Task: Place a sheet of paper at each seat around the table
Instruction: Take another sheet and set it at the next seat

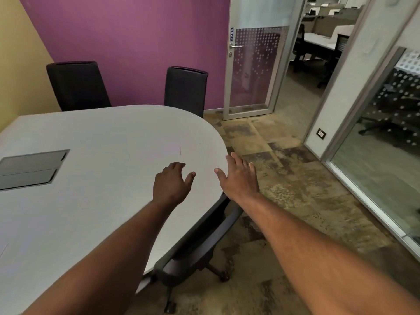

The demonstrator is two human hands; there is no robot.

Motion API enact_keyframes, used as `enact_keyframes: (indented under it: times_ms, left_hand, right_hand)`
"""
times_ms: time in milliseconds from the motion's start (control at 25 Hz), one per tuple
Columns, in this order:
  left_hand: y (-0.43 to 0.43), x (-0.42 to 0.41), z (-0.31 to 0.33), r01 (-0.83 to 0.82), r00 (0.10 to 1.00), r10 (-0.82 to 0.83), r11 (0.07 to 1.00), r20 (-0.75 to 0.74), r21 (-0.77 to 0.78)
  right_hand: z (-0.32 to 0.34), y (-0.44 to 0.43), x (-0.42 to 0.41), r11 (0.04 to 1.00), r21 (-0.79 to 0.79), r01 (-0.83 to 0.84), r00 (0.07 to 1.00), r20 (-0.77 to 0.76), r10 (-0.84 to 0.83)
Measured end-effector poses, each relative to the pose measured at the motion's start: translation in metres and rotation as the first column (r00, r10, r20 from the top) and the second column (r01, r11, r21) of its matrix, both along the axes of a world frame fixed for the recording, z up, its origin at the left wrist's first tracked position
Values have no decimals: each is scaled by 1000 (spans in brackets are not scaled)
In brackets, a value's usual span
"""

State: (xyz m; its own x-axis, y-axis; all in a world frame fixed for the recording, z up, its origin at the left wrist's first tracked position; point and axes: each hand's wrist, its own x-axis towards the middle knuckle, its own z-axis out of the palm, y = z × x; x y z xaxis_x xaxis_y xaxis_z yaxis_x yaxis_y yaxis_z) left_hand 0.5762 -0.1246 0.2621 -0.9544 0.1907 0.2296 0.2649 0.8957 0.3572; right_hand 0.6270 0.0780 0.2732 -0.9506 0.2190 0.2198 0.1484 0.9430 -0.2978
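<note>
A white sheet of paper (162, 149) lies flat near the rounded end of the grey table (95, 137), barely distinct from the tabletop. My left hand (171, 185) hovers just short of the sheet, fingers loosely curled, holding nothing. My right hand (238, 176) reaches over the table's rounded edge with fingers straight and spread, empty. Another pale sheet edge (3, 248) shows faintly at the table's near left.
Two black chairs (77, 85) (185, 89) stand at the far side against the purple wall. A third chair (200, 248) is tucked under the near edge. A dark cable hatch (31, 168) sits in the tabletop. A glass door (252, 71) stands open onto patterned carpet.
</note>
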Motion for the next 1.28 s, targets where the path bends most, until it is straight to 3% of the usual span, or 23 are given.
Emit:
enact_keyframes:
  times_ms: [280, 480, 1000, 1280]
  left_hand:
    - [94, -49, -9, 15, 1000, -15, 1000, 4, -9]
    - [150, -115, -30, -28, 1000, 28, 999, -7, 41]
    - [231, -258, -65, -370, 922, 363, 928, 137, 35]
    - [274, -329, -60, -593, 799, 591, 805, 113, -21]
  right_hand:
    - [-19, 99, -36, 1000, -19, 0, 1000, 27, 1]
    - [-35, 157, -113, 998, 1, -58, 997, 48, 58]
    - [-54, 246, -319, 940, -20, -341, 938, 66, 342]
    - [-58, 285, -447, 805, -24, -593, 803, 48, 594]
